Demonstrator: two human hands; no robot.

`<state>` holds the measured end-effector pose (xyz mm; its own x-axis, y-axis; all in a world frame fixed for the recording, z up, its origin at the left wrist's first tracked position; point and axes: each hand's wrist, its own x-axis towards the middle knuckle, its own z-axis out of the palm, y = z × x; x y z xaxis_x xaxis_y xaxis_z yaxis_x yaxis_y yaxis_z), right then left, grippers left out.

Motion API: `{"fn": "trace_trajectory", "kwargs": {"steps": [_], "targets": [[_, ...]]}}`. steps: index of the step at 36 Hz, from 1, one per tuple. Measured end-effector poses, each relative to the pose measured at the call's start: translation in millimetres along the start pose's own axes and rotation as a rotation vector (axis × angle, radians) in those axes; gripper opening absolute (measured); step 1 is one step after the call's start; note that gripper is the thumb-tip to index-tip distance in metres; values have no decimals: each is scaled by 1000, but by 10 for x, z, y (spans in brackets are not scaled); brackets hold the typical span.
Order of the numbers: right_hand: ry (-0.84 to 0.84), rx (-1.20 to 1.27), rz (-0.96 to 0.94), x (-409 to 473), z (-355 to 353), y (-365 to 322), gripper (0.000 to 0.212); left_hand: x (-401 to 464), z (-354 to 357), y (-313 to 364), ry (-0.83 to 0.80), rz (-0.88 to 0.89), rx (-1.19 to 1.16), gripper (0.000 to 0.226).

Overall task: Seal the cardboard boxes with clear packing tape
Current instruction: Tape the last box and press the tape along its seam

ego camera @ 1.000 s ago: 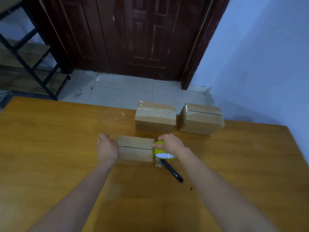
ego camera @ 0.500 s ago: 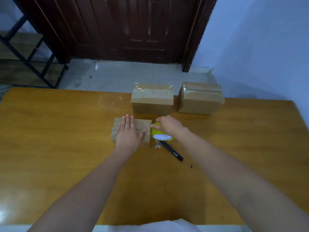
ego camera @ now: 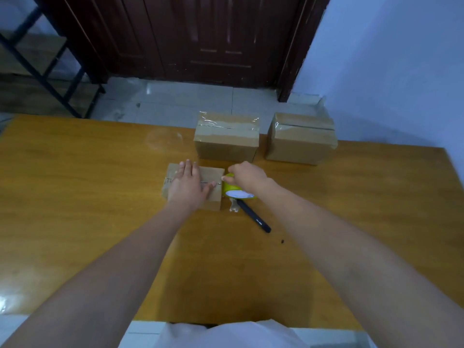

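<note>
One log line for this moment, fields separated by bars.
left hand flat on small box | right hand grips tape roll at box's right end | pen idle

Worktop (ego camera: 88, 222): glossy orange-brown wood. Small box (ego camera: 212, 175) on it: matt brown cardboard. Two boxes (ego camera: 226, 144) behind small box: cardboard under shiny clear tape. Pen (ego camera: 253, 216): matt black.

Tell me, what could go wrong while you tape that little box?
1. The left hand lies flat right over the seam of the small box, so tape pulled across might stick to the fingers.
2. The right hand holds the tape roll at the box's edge; a hard pull could slide the light box.
3. The black knife lies close under the right wrist and could get bumped.
</note>
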<state>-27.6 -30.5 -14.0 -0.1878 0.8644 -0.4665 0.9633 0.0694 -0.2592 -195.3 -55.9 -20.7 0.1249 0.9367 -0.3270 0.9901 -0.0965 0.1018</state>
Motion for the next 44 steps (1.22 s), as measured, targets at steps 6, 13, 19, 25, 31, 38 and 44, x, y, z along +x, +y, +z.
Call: {"fn": "trace_trajectory", "kwargs": {"steps": [6,13,19,25,31,38,44], "targets": [[-53,-26,29,-30,133,120,51,-6,-45,4,-4,10,-23,77],[65,256,-35,-65,87,320,45,17,-52,14,12,14,-38,75],[259,267,81,-90,310,500,47,40,-70,10,5,27,-35,72],[586,462,289,-456,804,540,26,86,-82,-3,-24,39,-31,65],[349,364,288,-772,1351,447,29,106,-90,15,-41,49,27,61],[219,115,268,-771,1478,378,35,113,-97,16,-51,65,73,61],[128,174,384,-818,1349,489,24,140,-147,19,-81,91,131,62]]}}
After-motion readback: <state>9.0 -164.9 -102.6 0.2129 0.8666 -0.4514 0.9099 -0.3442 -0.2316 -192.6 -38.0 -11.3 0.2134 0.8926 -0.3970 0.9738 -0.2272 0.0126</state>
